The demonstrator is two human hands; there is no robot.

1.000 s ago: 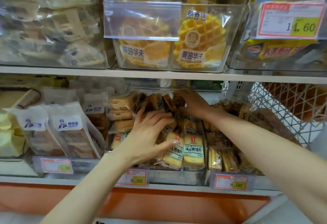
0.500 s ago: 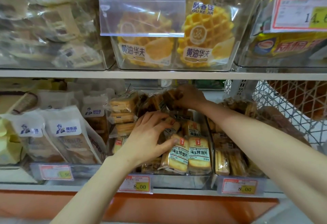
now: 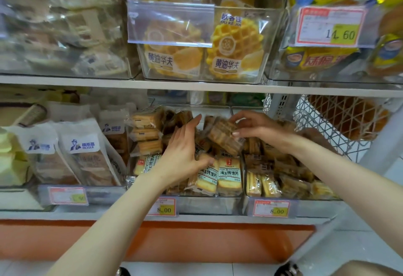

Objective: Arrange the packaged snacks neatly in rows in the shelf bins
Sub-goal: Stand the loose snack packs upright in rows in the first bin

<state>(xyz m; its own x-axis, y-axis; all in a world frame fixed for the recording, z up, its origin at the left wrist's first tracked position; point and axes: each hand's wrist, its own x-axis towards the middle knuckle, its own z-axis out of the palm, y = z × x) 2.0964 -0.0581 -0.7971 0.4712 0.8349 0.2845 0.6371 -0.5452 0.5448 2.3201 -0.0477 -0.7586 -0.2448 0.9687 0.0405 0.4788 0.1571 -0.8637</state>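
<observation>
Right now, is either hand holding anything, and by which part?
The right hand pinches a brown snack packet by its right end; left hand holds nothing.

An open gap runs between the upper shelf (image 3: 196, 85) and the bin's (image 3: 209, 205) crowded snack packs (image 3: 229, 173), with a wire basket (image 3: 322, 123) flanking its right.
</observation>
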